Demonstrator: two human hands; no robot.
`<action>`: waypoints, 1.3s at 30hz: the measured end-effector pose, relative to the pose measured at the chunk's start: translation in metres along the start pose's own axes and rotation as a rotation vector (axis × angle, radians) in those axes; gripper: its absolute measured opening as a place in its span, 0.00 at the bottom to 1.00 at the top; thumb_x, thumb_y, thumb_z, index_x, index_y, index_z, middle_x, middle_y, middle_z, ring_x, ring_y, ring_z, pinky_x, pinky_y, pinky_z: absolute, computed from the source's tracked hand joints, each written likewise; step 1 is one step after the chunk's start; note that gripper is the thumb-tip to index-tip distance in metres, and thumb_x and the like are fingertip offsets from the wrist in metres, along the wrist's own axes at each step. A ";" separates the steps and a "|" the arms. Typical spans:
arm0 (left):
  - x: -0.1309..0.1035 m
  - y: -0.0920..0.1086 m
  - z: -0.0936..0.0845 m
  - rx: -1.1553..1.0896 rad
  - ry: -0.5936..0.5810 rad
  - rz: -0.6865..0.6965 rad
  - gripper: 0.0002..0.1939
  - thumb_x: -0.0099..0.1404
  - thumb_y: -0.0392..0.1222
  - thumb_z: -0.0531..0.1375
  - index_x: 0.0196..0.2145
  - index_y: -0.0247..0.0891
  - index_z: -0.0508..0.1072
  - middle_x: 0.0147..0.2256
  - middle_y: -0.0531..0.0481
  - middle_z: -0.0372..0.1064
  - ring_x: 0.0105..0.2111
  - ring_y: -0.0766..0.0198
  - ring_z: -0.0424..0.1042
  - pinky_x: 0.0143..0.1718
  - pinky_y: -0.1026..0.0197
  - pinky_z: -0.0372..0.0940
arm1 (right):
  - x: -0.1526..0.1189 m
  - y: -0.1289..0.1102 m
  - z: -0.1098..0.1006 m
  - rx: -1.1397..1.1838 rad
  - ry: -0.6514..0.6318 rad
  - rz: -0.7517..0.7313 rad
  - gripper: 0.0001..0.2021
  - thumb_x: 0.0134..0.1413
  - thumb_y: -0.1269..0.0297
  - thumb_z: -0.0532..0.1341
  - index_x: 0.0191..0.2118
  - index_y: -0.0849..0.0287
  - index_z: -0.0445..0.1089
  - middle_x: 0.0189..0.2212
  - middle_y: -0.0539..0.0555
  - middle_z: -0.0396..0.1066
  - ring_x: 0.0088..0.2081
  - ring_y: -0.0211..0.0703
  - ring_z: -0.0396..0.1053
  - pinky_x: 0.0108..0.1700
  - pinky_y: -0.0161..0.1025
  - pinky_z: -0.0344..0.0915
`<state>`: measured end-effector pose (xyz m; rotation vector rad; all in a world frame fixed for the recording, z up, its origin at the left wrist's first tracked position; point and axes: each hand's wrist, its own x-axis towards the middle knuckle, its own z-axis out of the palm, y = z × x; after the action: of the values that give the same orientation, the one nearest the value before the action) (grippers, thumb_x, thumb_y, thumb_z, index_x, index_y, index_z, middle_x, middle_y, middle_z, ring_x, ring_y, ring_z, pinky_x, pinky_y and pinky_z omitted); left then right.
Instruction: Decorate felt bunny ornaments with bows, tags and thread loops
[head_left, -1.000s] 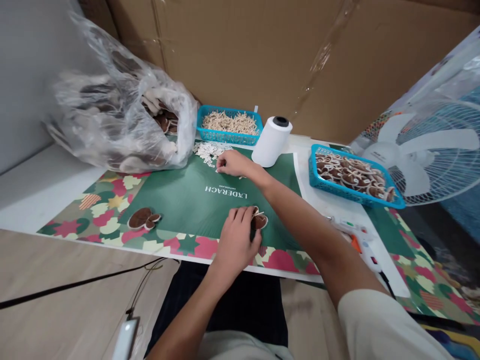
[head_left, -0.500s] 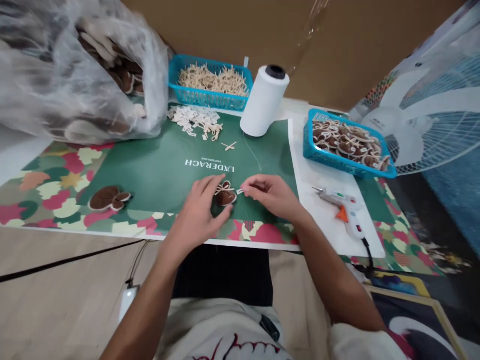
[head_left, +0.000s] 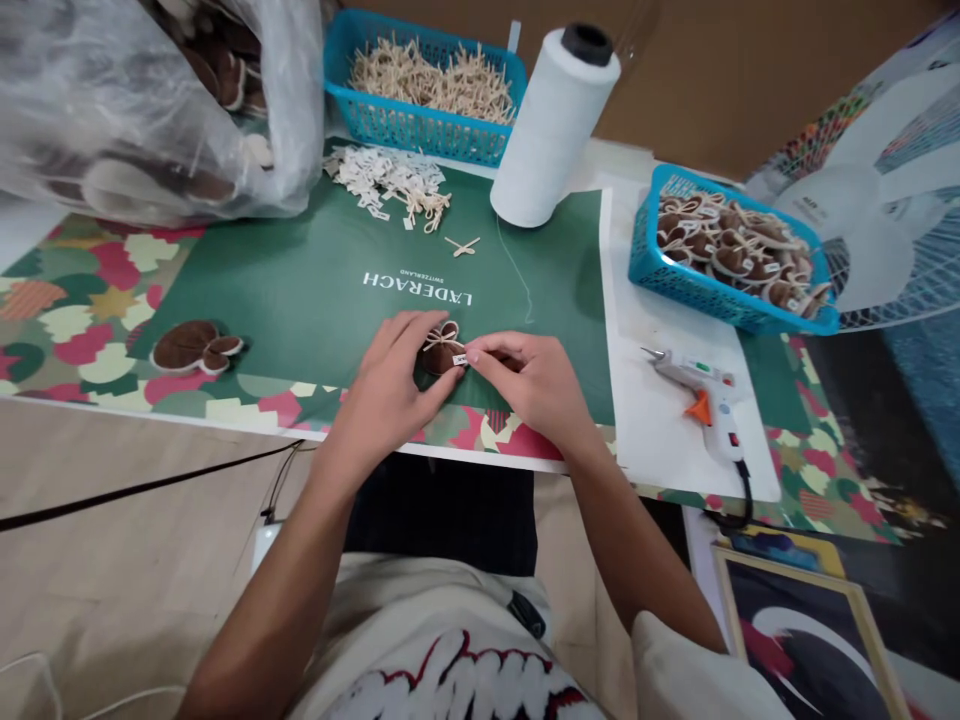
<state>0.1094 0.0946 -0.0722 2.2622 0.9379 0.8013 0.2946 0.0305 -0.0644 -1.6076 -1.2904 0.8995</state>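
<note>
Far left of the spool [head_left: 551, 130], a clear plastic bag [head_left: 172, 120] bulges with brown and cream pieces. Left of the spool and nearer the person, a loose brown piece [head_left: 184, 347] lies on the counter's printed sheet [head_left: 300, 290]. Still left of the spool, the left hand [head_left: 390, 385] curves around a brown ornament [head_left: 439, 362], thumb and fingers apart; whether it grips, I cannot tell. Just left of the spool are a pile of tags [head_left: 382, 180] and a basket of bows [head_left: 427, 85]. The ornament lies below and left of the spool, and the right hand [head_left: 529, 380], below it, pinches a white tag [head_left: 460, 360] against the ornament. Right of the spool are a glue gun [head_left: 701, 390], a basket of ornaments [head_left: 735, 250] and a fan [head_left: 862, 210].
</note>
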 end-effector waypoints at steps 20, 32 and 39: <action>0.003 0.006 0.001 0.001 0.035 -0.037 0.16 0.72 0.44 0.61 0.55 0.40 0.72 0.51 0.46 0.74 0.51 0.56 0.75 0.57 0.52 0.69 | -0.003 0.000 0.013 -0.133 0.141 -0.034 0.07 0.62 0.62 0.65 0.36 0.55 0.82 0.34 0.51 0.83 0.32 0.42 0.77 0.38 0.39 0.72; 0.003 0.007 0.005 -0.018 0.072 -0.042 0.13 0.72 0.40 0.59 0.54 0.40 0.73 0.50 0.47 0.75 0.51 0.57 0.75 0.56 0.53 0.70 | -0.011 0.001 0.019 -0.175 0.256 -0.091 0.07 0.65 0.61 0.63 0.39 0.54 0.78 0.36 0.52 0.81 0.33 0.42 0.76 0.38 0.39 0.73; 0.004 0.005 0.004 -0.032 0.056 -0.045 0.14 0.73 0.41 0.58 0.54 0.41 0.73 0.50 0.47 0.74 0.49 0.58 0.75 0.55 0.54 0.71 | -0.036 0.003 0.027 -0.445 0.198 -0.348 0.15 0.73 0.66 0.55 0.56 0.55 0.76 0.47 0.59 0.76 0.48 0.48 0.74 0.54 0.47 0.71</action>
<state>0.1168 0.0930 -0.0704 2.1938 0.9908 0.8575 0.2633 -0.0004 -0.0764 -1.6760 -1.6371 0.2411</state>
